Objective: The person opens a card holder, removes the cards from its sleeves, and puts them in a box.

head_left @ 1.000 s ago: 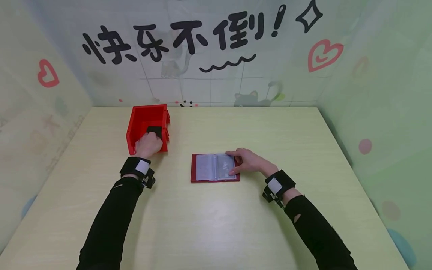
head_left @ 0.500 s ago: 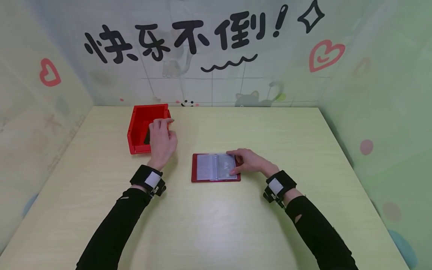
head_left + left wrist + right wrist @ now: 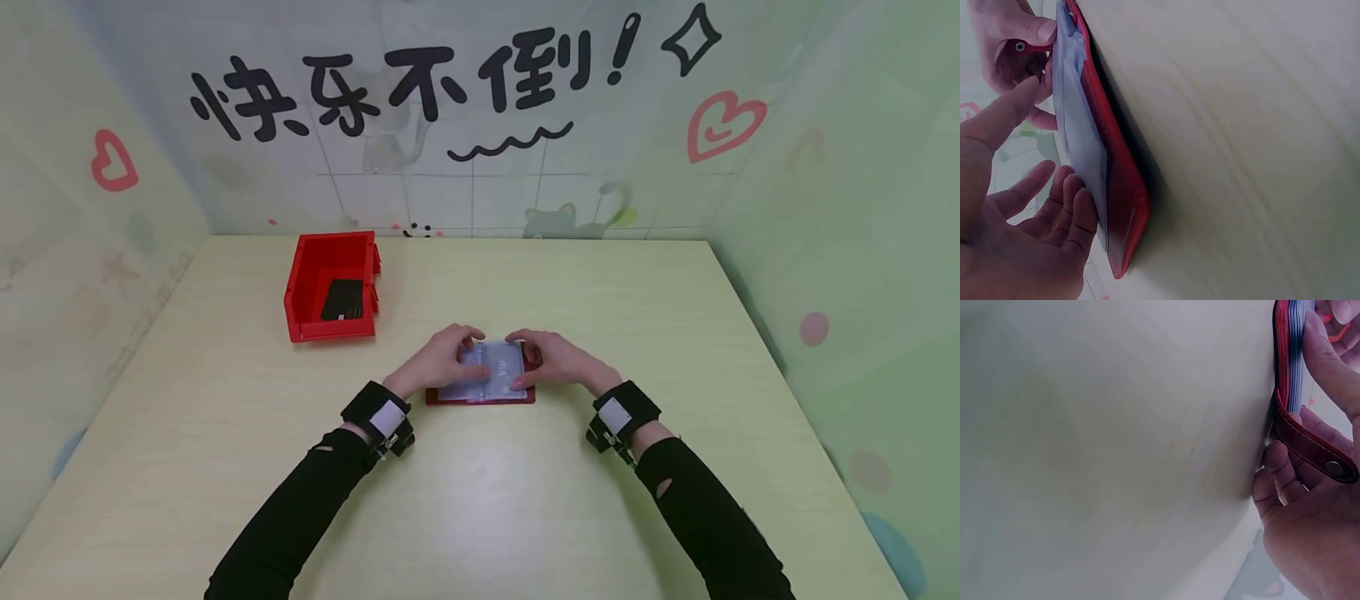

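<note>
A dark red card holder [image 3: 480, 402] lies spread on the table, its clear plastic sleeves [image 3: 501, 365] facing up and "VIP" lettering showing on the right side. My right hand [image 3: 558, 360] grips its right edge, thumb on the sleeves. In the right wrist view, a red strap with a snap [image 3: 1310, 447] juts out between the fingers of that hand. My left hand [image 3: 441, 360] reaches over the left side, thumb stretched across the sleeves and fingertips at the far edge. Its loosely bent fingers [image 3: 1079, 212] lie against the sleeves in the left wrist view, holding nothing.
At the back left of the pale wooden table [image 3: 480, 517] stands a red plastic bin [image 3: 330, 332]. Flat black cards [image 3: 343, 298] lie inside it. Printed cloth walls [image 3: 615, 200] border the table at the back and both sides.
My left hand has come out of the red bin and moved right to the card holder, leaving the black cards in the bin. The right hand has kept its grip in place.
</note>
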`<state>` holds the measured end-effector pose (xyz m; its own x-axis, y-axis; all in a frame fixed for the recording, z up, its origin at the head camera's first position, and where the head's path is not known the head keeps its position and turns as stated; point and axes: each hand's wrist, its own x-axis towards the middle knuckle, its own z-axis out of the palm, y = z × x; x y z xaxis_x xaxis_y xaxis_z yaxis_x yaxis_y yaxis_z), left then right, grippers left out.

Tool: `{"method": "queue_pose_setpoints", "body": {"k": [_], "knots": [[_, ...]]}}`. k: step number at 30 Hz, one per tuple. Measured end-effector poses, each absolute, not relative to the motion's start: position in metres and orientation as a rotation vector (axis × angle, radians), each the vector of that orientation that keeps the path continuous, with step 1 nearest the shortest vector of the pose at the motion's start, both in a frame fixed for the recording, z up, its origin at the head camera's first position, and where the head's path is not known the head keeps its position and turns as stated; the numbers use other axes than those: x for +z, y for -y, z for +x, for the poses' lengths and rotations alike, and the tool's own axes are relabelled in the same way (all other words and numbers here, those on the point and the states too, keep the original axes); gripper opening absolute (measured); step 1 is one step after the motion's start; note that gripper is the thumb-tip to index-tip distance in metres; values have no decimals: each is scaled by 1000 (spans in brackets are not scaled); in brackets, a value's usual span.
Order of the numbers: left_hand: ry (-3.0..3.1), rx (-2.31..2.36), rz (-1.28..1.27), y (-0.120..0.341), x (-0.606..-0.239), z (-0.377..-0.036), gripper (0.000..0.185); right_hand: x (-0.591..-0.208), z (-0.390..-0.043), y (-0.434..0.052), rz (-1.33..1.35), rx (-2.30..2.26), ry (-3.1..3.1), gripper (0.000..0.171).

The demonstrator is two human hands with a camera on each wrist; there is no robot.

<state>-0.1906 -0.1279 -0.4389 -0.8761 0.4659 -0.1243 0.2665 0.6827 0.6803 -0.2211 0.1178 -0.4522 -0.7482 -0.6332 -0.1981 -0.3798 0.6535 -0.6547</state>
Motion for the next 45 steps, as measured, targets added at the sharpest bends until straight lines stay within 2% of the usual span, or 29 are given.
{"method": "queue_pose_setpoints", "body": {"k": [6,10,31,39,45], "knots": [[-2596,875,550,117,-445,-193,88,-452,-220,-118,-764,-872,-2452,70],[-2597,845,527,114,-447,-193,92,-452,-219,-118,-756,-888,-2451,70],[-2579,900,520,119,-448,-194,80,-457,-225,-129,-810,-1004,-2361,60],[-2506,1069,527,127,-452,-199,66,-457,-225,-129,-786,-992,-2364,62],[-2437,1220,392,129,-451,-201,50,-456,-225,-128,-758,-984,-2364,63]]}}
